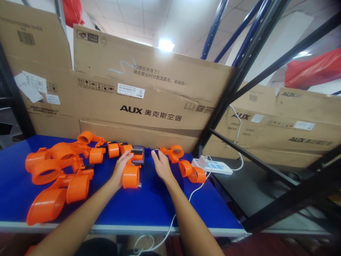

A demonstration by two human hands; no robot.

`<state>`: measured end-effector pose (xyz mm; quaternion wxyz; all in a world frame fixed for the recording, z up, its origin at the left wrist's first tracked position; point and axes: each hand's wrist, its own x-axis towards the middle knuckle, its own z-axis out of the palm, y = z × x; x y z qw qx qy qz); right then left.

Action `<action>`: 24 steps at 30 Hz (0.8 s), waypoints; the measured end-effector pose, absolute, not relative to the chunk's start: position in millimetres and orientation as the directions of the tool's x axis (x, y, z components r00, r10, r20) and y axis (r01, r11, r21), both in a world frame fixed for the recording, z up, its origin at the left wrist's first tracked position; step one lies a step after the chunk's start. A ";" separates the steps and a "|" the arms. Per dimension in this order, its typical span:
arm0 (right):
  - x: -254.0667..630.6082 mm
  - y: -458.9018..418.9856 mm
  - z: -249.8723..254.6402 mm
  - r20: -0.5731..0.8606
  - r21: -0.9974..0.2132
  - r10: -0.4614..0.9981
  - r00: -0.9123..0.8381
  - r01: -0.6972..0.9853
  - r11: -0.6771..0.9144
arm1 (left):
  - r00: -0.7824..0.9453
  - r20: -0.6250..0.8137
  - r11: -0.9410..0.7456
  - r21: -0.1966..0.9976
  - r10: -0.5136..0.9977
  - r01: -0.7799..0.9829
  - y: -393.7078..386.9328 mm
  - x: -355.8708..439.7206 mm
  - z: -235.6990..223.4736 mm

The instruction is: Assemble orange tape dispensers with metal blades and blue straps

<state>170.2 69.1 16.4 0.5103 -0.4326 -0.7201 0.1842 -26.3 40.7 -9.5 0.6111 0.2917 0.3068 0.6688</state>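
My left hand [123, 168] is closed around an orange plastic piece [130, 176] with a wide ring at its near end and a black strip at its top. A small silvery bit shows beside the ring. Just beyond it, a grey-framed dark object [143, 156] lies partly behind the held piece. To its right, my right hand [161, 165] has its thumb and fingers closed near a dark blue edge; what they grip is mostly hidden. Beneath that hand, a dark patch lies on the blue tabletop [114, 213].
Several more orange ring pieces [48, 204] crowd the left, some with black strips. Other orange pieces [195, 174] lie right, near a white power strip [213, 166] whose white cable [195, 192] crosses the table. Large cardboard boxes [106, 124] and a black rack post [221, 106] stand behind.
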 end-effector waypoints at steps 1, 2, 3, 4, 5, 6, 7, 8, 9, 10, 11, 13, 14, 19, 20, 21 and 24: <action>170.1 69.2 17.2 0.572 -0.733 0.815 -0.090 0.389 0.557 | -0.067 0.014 -0.054 0.772 0.998 -0.633 39.4 -26.0 -8.5; 169.9 69.3 17.9 0.564 -0.756 0.821 -0.083 0.348 0.555 | -0.051 0.012 -0.041 0.778 0.999 -0.627 38.1 -25.5 -7.6; 169.6 69.4 18.4 0.556 -0.774 0.827 -0.083 0.312 0.551 | -0.038 0.009 -0.031 0.783 0.999 -0.621 36.9 -24.9 -6.7; 169.2 69.5 18.9 0.549 -0.787 0.831 -0.086 0.280 0.549 | -0.030 0.009 -0.025 0.787 1.000 -0.617 35.7 -24.1 -5.8; 168.7 69.5 19.2 0.545 -0.798 0.834 -0.088 0.253 0.548 | -0.027 0.009 -0.024 0.790 1.000 -0.613 34.6 -23.3 -5.0; 168.2 69.4 19.3 0.540 -0.807 0.837 -0.086 0.229 0.544 | -0.025 0.010 -0.023 0.793 1.000 -0.609 33.5 -22.6 -4.2; 167.8 69.2 19.3 0.533 -0.818 0.843 -0.078 0.210 0.536 | -0.024 0.011 -0.023 0.796 1.000 -0.605 32.6 -22.1 -3.6; 167.4 68.7 19.3 0.521 -0.831 0.851 -0.064 0.192 0.522 | -0.023 0.012 -0.023 0.799 1.000 -0.601 31.9 -21.7 -3.0; 167.0 68.1 19.2 0.504 -0.846 0.862 -0.048 0.173 0.504 | -0.022 0.013 -0.024 0.802 1.000 -0.596 31.5 -21.6 -2.7; 166.5 67.3 19.0 0.484 -0.862 0.874 -0.038 0.152 0.484 | -0.020 0.015 -0.024 0.807 1.000 -0.591 31.5 -21.7 -2.6; 166.0 66.4 18.9 0.466 -0.876 0.884 -0.038 0.124 0.467 | -0.018 0.016 -0.024 0.811 1.000 -0.585 31.8 -21.8 -2.9; 164.4 64.5 18.6 0.441 -0.894 0.896 -0.054 0.060 0.443 | -0.016 0.021 -0.026 0.818 1.000 -0.574 33.7 -22.1 -4.1; 163.3 63.6 18.3 0.434 -0.899 0.899 -0.057 0.033 0.436 | -0.018 0.023 -0.029 0.822 1.000 -0.569 34.9 -22.1 -5.1; 157.6 60.6 16.7 0.434 -0.901 0.901 0.009 -0.023 0.434 | -0.011 0.027 -0.028 0.833 1.000 -0.553 38.3 -21.8 -9.6; 157.0 60.4 16.5 0.440 -0.897 0.898 0.009 -0.037 0.440 | -0.007 0.027 -0.026 0.835 1.000 -0.550 38.0 -21.7 -10.0; 156.6 60.2 16.3 0.448 -0.893 0.894 0.002 -0.049 0.448 | -0.006 0.027 -0.026 0.836 1.000 -0.548 37.7 -21.6 -10.2; 156.5 59.7 15.7 0.483 -0.875 0.875 -0.029 -0.009 0.483 | -0.015 0.030 -0.033 0.837 0.999 -0.546 37.5 -21.5 -10.4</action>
